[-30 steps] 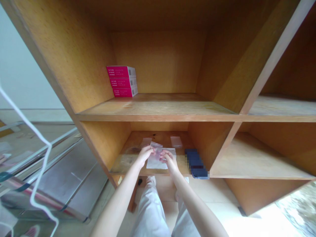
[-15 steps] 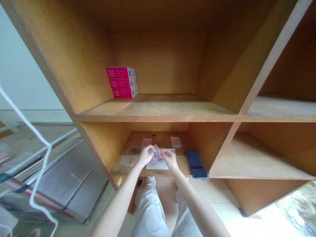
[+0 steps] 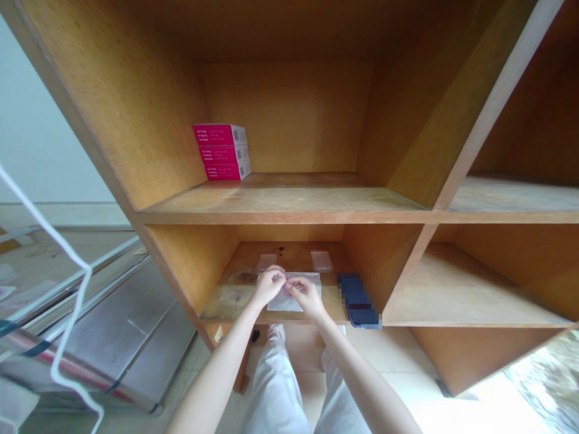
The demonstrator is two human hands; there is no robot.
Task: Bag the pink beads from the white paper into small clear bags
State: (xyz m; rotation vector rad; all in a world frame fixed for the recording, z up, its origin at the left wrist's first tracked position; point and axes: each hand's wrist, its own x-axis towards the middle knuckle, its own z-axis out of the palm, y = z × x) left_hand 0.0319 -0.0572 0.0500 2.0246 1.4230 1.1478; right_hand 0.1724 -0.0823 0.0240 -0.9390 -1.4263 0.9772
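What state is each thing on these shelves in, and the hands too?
Plastic: held, mostly hidden; open or shut, can't tell.
Left grip: pinched on the plastic.
Right grip: pinched on the plastic.
White sheet: flat, partly covered.
Left packet: flat, partly hidden.
Right packet: flat.
Pink boxes: three, stacked.
Dark item: lying flat, blurred.

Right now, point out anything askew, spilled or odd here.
The dark blue item on the lower shelf stands out: its near end seems to poke past the front edge; pixelation hides details. The pink boxes are neatly stacked. No spill shows. The left hand and right hand mostly cover their small bag.
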